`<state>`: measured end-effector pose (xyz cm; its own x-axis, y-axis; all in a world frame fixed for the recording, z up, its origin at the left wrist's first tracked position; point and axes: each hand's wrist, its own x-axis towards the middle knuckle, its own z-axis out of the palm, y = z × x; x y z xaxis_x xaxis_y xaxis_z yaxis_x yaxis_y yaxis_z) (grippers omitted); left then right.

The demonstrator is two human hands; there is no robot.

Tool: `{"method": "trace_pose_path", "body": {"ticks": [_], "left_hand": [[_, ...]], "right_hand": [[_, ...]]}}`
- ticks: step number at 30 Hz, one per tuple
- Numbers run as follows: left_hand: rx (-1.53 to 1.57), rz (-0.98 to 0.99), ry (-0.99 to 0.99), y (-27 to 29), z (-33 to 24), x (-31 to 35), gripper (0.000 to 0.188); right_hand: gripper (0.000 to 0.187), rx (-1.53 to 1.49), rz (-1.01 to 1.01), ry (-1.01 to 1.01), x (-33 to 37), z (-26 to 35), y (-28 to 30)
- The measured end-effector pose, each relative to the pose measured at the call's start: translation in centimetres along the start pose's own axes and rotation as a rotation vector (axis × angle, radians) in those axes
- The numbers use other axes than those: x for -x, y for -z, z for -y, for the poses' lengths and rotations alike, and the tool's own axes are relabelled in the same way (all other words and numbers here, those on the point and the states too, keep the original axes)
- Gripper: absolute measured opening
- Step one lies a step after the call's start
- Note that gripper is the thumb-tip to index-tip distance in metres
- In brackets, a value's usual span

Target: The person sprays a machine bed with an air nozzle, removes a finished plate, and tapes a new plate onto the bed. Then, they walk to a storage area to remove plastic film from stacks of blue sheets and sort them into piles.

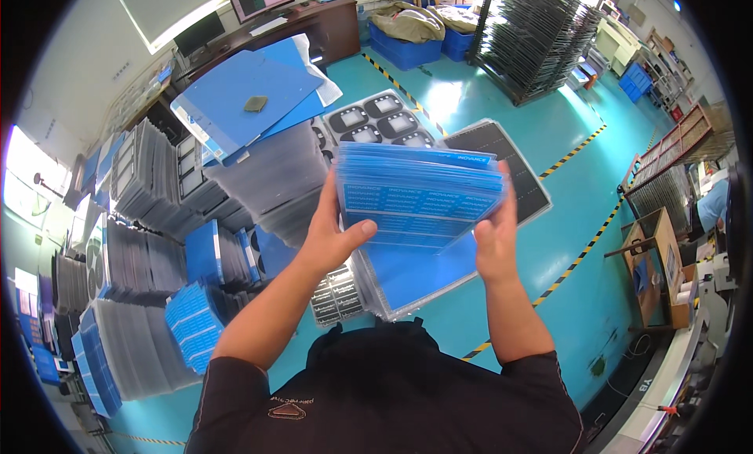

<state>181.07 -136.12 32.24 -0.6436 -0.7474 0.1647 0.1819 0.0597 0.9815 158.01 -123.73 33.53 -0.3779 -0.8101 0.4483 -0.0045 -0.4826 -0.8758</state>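
Between my two hands a thick stack of blue printed plastic sheets (423, 199) is held up and tilted, its layered edges facing upward. My left hand (333, 230) grips its left side, thumb on the near face. On the opposite side my right hand (498, 238) is closed on the edge, with some fingers hidden behind it. Beneath the held sheets lies a pile topped by a plain blue sheet (423, 277). Beyond it are clear sheets with black-framed panels (388, 116) and a dark sheet pile (514, 160). A silver-and-black patterned sheet (337, 293) shows by my left forearm.
Tall piles of clear sheets (274, 179) crowd my left, one topped by blue film (243, 89). A desk with monitors (263, 0) stands behind. Farther off are blue bins (404, 46), a wire drying rack (537, 34) and a wooden table (655, 269). Striped tape (580, 262) crosses the floor.
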Motion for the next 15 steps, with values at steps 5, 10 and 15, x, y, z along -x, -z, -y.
{"method": "trace_pose_path", "body": {"ticks": [5, 10, 15], "left_hand": [[-0.059, -0.197, -0.247, -1.6, -4.7, -1.4, 0.093], [-0.243, -0.344, -0.040, -1.8, -7.2, -4.2, 0.038], [-0.316, -0.375, -0.107, -2.0, -7.1, -4.7, 0.023]], "right_hand": [[0.082, 0.678, -0.063, 0.480, -4.0, 4.2, 0.3], [0.075, 1.488, 0.186, 0.417, -4.6, 7.5, -1.7], [0.082, 1.538, 0.194, 0.480, -3.7, 7.2, -0.8]]}}
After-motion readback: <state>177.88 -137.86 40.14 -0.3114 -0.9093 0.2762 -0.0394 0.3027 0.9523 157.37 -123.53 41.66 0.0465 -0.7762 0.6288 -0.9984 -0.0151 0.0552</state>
